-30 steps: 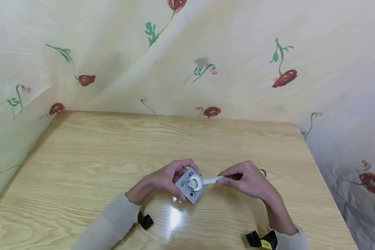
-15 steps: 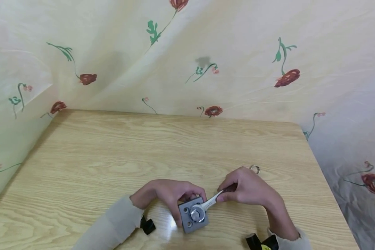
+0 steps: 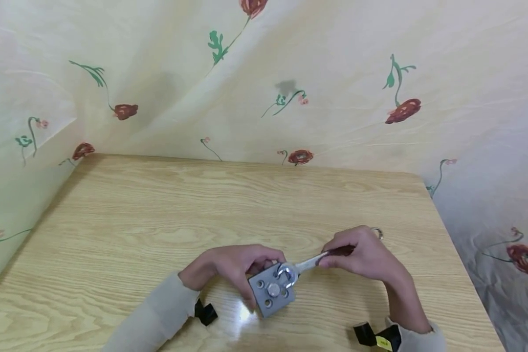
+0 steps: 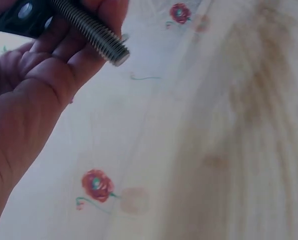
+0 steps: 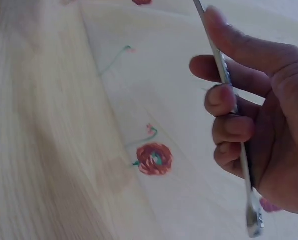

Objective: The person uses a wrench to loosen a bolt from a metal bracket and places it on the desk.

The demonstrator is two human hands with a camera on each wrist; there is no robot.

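My left hand point(image 3: 237, 266) grips a square grey metal plate point(image 3: 264, 305) by its left and far edges. The plate has holes near its corners and a round-looking bolt head point(image 3: 274, 290) at its middle. In the left wrist view, a long threaded shank point(image 4: 91, 27) sticks out below the plate, beside the curled fingers. My right hand point(image 3: 365, 252) holds a combination wrench point(image 3: 310, 263) by its shank. The wrench's open end lies over the plate's far right edge, off the bolt head. Its ring end shows beyond the right hand. In the right wrist view, fingers wrap round the wrench point(image 5: 243, 165).
Both hands are above a light wood-grain table point(image 3: 158, 205). Flower-patterned cloth point(image 3: 334, 117) hangs behind the table and along its sides. Black camera mounts point(image 3: 207, 313) sit at both wrists, by the pale sleeves point(image 3: 158, 305).
The plate came nearer and turned, then rose slightly. The wrench's open end was round the bolt head in both earlier frames; now it has come off, toward the far right, with the right hand.
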